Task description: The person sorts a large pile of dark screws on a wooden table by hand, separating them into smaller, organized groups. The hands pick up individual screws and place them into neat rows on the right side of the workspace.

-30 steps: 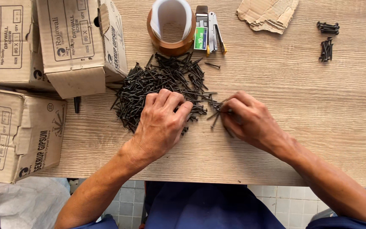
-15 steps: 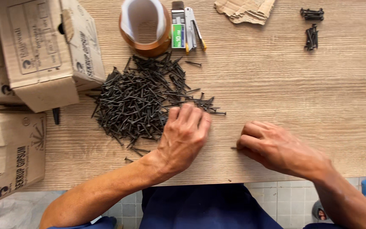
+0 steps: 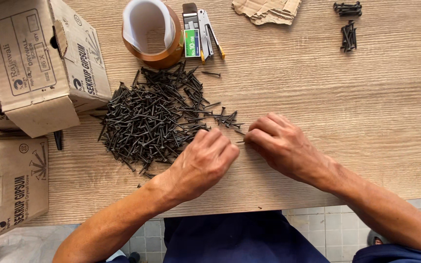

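Observation:
A heap of black screws lies spread on the wooden table. My left hand rests palm down at the heap's lower right edge, its fingers curled over a few screws. My right hand lies just to the right of it, fingertips pinched on a screw whose tip sticks out to the left. A few loose screws lie just above both hands.
Cardboard screw boxes stand at the left, another at the lower left. A roll of brown tape, a stapler with a staple box and a cardboard scrap lie at the back. Two small screw bundles lie at the far right.
My right hand has moved up and left, back to the heap's edge beside my left hand. My left hand has slid slightly down and left.

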